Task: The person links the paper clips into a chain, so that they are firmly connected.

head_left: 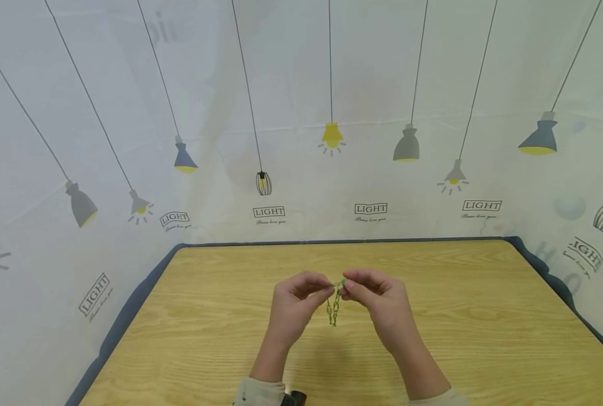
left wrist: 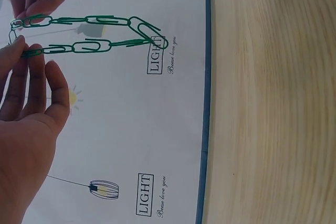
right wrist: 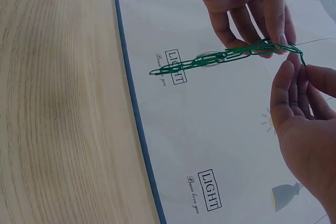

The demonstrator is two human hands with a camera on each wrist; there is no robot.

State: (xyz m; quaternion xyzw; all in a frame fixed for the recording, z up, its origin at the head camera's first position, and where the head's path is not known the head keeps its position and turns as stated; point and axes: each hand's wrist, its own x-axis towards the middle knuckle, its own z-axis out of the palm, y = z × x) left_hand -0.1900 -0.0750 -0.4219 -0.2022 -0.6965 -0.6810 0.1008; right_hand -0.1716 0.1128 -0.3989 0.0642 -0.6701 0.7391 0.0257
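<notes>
A chain of green paper clips [head_left: 333, 316] hangs in a loop between my two hands, above the table. My left hand [head_left: 297, 304] pinches one upper part of it between thumb and fingers. Close beside it, my right hand [head_left: 382, 299] pinches the other upper part. In the left wrist view the linked paper clips [left wrist: 100, 20] form two strands that meet at the bottom clip. From the right wrist the paper-clip chain [right wrist: 210, 59] appears nearly edge-on, so its strands overlap. The fingertips partly hide the clips at the top.
The wooden table [head_left: 205, 338] has a blue edge along its back and sides. Behind it stands a white backdrop [head_left: 301, 158] printed with hanging lamps. A small black object [head_left: 296, 398] shows beside the left sleeve.
</notes>
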